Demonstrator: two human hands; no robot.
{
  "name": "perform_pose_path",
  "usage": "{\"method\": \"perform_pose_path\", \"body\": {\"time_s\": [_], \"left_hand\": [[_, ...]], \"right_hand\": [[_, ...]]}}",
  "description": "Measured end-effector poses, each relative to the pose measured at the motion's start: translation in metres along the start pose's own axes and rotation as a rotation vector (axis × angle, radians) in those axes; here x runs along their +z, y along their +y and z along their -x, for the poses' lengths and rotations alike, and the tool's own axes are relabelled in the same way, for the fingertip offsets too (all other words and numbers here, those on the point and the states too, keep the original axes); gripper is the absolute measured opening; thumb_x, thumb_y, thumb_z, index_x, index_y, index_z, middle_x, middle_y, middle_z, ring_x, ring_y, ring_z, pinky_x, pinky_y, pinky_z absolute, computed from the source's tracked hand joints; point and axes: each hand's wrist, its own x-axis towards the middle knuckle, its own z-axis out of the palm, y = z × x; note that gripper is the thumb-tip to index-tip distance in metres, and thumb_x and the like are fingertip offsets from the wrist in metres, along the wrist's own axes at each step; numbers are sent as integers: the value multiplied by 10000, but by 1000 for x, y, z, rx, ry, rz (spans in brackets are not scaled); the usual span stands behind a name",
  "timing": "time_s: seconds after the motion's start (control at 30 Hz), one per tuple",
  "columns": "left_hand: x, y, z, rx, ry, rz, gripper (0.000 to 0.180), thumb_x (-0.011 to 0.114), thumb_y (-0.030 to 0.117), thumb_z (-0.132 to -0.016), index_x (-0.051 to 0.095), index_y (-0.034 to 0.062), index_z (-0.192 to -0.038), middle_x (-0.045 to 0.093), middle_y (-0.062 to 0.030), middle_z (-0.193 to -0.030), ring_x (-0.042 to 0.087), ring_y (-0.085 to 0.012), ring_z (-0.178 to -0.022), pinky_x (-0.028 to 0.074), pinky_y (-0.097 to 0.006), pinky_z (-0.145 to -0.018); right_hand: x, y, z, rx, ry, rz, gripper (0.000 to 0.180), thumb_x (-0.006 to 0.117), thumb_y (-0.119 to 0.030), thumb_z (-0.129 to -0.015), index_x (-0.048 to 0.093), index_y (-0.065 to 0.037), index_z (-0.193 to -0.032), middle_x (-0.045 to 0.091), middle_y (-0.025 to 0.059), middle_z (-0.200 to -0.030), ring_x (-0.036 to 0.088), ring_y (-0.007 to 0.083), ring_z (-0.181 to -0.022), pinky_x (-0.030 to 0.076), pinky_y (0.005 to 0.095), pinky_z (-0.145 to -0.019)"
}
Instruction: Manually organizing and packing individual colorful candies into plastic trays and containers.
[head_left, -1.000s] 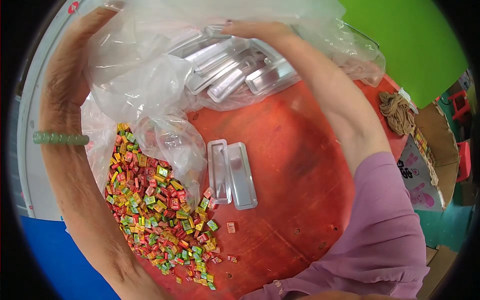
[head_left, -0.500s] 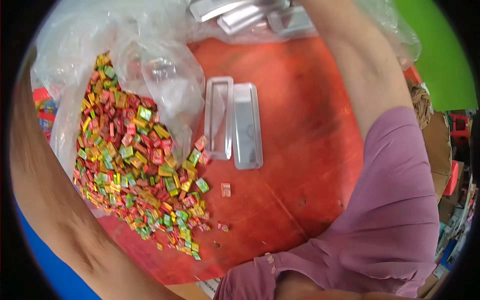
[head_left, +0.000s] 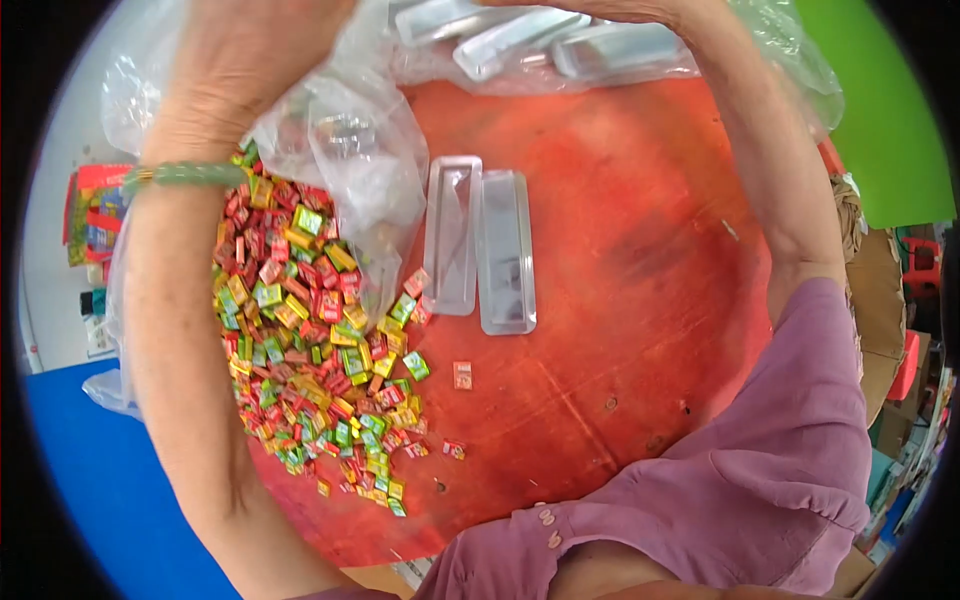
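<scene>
My left hand (head_left: 265, 45) reaches to the upper edge beside the clear plastic bag (head_left: 370, 170), a green bangle (head_left: 190, 174) round its wrist. Its fingers are out of the picture. Only part of my right hand (head_left: 625, 9) shows at the top edge, above several clear plastic trays (head_left: 625, 50); whether it holds anything is hidden. Beneath my left forearm spreads a heap of small wrapped sweets (head_left: 320, 300) in red, yellow and green, partly under the bag. Two narrow clear trays, one left (head_left: 453, 240) and one right (head_left: 507, 255), lie side by side right of the heap.
All this rests on a red tabletop (head_left: 620, 300). One sweet (head_left: 462, 375) lies apart below the trays. A blue surface (head_left: 90, 470) is at the left, a cardboard box (head_left: 880, 300) at the right, and a green surface (head_left: 880, 120) at the upper right.
My left arm has swung inward to the right, bringing the bangle and hand into view over the bag. My right forearm has shifted, its hand now partly showing at the top edge.
</scene>
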Motion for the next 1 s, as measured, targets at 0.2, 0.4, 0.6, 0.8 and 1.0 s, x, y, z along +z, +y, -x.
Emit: {"method": "perform_pose_path", "body": {"time_s": [0.2, 0.4, 0.6, 0.8, 1.0], "left_hand": [[60, 3, 16, -19, -301, 12, 356, 612, 290, -859, 595, 97, -1158, 652, -122, -1067, 580, -315, -1064, 452, -465, -889], [43, -6, 22, -317, -823, -152, 282, 604, 346, -854, 648, 125, -1023, 665, -77, -1025, 556, -265, -1092, 382, -489, -936], [40, -16, 56, -357, -748, -55, 292, 614, 363, -849, 678, 103, -966, 672, -79, -1008, 571, -273, -1077, 403, -478, -914], [37, -20, 66, -398, -301, 184, 310, 673, 256, -813, 652, 57, -1049, 642, -147, -1080, 588, -324, -1030, 429, -446, -933], [-27, 81, 52, -457, -186, 692, 412, 714, 168, -771, 584, -21, -1113, 586, -238, -1140, 584, -375, -1019, 509, -408, -842]], "right_hand": [[-1, 72, -18, 105, 504, -86, 673, 659, -420, -820, 502, 45, -1280, 516, 254, -1302, 498, 359, -1216, 400, 383, -1022], [-12, 114, -24, 275, 612, -296, 705, 697, -398, -778, 497, 46, -1288, 493, 270, -1317, 478, 332, -1242, 393, 385, -1027], [22, 73, -26, -161, 262, -280, 647, 742, -306, -720, 541, 35, -1232, 553, 245, -1236, 569, 331, -1100, 449, 390, -953], [75, 54, -26, -50, 261, 99, 502, 737, -233, -666, 584, 10, -1077, 648, 227, -922, 628, 367, -900, 503, 429, -803], [61, 73, -37, 97, -13, -62, 454, 735, -286, -697, 591, 18, -1002, 645, 234, -905, 627, 364, -845, 493, 434, -733]]}}
